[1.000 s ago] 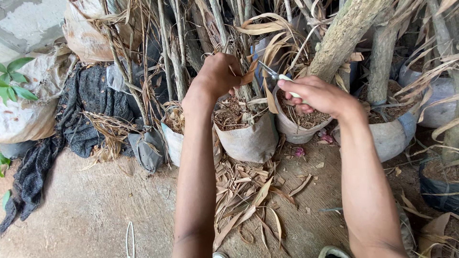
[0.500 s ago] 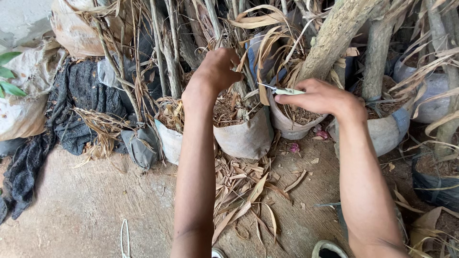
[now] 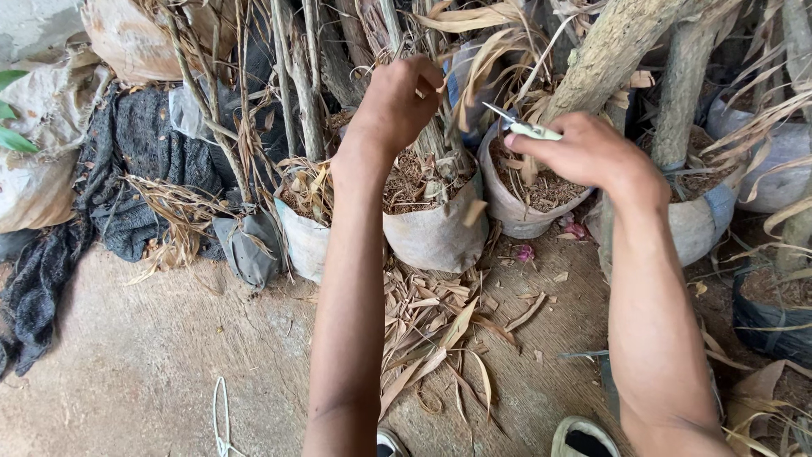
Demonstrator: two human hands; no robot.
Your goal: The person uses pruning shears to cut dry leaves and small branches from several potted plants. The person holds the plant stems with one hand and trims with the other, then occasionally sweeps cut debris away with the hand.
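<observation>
My left hand (image 3: pixel 397 100) is closed around dry brown stalks (image 3: pixel 433 127) that rise from a grey grow bag (image 3: pixel 436 233) filled with soil. My right hand (image 3: pixel 579 152) grips a small pair of scissors (image 3: pixel 520 125) with pale green handles, its blades pointing left toward the stalks and dry leaves (image 3: pixel 486 59). The blade tips are a short way from my left hand. A second soil-filled bag (image 3: pixel 518 207) sits right under my right hand.
More bagged plants with thick trunks (image 3: pixel 613 51) stand at right. Dark cloth (image 3: pixel 127 169) and a pale sack (image 3: pixel 38 182) lie at left. Cut dry leaves (image 3: pixel 431 338) litter the concrete floor (image 3: pixel 152 355). A sandal (image 3: pixel 584 436) shows at the bottom edge.
Both hands have shifted slightly; my left hand moved a little higher on the stalks, and the scissors in my right hand have come closer to the dry leaves.
</observation>
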